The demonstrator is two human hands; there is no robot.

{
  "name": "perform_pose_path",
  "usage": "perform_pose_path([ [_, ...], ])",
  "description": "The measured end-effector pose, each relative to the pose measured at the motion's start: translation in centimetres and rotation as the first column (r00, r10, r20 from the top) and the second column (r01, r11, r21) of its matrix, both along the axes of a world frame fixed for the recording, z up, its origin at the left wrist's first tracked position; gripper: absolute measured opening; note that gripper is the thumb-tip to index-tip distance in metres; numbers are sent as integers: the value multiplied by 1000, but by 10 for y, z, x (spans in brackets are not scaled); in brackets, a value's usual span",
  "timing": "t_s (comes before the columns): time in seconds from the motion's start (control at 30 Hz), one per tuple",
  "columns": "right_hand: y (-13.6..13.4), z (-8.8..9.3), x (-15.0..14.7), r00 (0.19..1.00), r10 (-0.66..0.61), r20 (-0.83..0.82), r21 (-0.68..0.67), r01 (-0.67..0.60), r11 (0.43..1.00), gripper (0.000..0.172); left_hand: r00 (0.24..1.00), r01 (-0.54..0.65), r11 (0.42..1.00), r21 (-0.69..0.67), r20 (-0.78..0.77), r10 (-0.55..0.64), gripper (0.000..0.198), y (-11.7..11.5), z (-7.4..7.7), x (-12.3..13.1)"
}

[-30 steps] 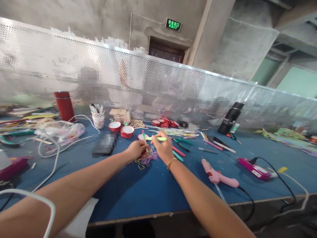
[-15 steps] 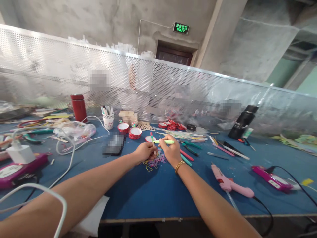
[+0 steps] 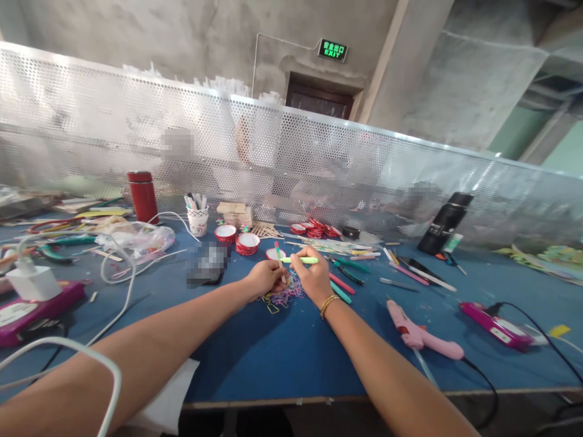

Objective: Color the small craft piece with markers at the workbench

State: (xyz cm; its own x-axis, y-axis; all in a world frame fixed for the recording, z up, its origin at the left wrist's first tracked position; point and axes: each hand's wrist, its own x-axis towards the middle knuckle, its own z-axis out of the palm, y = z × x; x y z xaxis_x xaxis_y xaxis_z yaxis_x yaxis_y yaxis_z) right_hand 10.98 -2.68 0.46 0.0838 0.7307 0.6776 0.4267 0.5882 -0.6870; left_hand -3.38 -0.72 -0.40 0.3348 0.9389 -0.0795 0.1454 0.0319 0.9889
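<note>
The left hand (image 3: pixel 268 277) pinches a small stick (image 3: pixel 277 249) with a red top and a green band, nearly upright. The right hand (image 3: pixel 313 276) grips a yellow-green marker (image 3: pixel 307 260), its left end at the stick. Coloured loops (image 3: pixel 291 296) lie heaped on the blue table (image 3: pixel 264 358) just beneath. Left of the hands is a dark phone (image 3: pixel 208 264); to the right, a pink glue gun (image 3: pixel 423 337). Farther back stand a red bottle (image 3: pixel 143 199), a pen-filled cup (image 3: pixel 198 223) and, far right, a black bottle (image 3: pixel 444 226).
</note>
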Motion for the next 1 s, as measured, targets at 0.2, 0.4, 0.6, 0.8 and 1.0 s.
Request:
perform_pose_path([
  [0.2, -2, 6, 1, 999, -26, -24, 16, 26, 1000, 19, 999, -27, 1000, -14, 26, 27, 22, -1, 2, 1],
  [0.4, -2, 5, 0, 1000, -21, 0, 5, 21, 1000, 19, 1000, -26, 1000, -4, 17, 26, 22, -2, 4, 2],
  [0.6, -2, 5, 0, 1000, -3, -9, 6, 3, 1000, 18, 1000, 12, 1000, 15, 24, -12, 24, -4, 5, 0],
  [0.8, -1, 5, 1, 999, -24, -23, 22, 24, 999, 19, 1000, -9, 1000, -7, 22, 9, 24, -2, 5, 1],
  [1.0, 1, 2, 1, 999, -39, 14, 31, 39, 999, 19, 999, -5, 1000, -2, 31, 5, 25, -3, 6, 1],
])
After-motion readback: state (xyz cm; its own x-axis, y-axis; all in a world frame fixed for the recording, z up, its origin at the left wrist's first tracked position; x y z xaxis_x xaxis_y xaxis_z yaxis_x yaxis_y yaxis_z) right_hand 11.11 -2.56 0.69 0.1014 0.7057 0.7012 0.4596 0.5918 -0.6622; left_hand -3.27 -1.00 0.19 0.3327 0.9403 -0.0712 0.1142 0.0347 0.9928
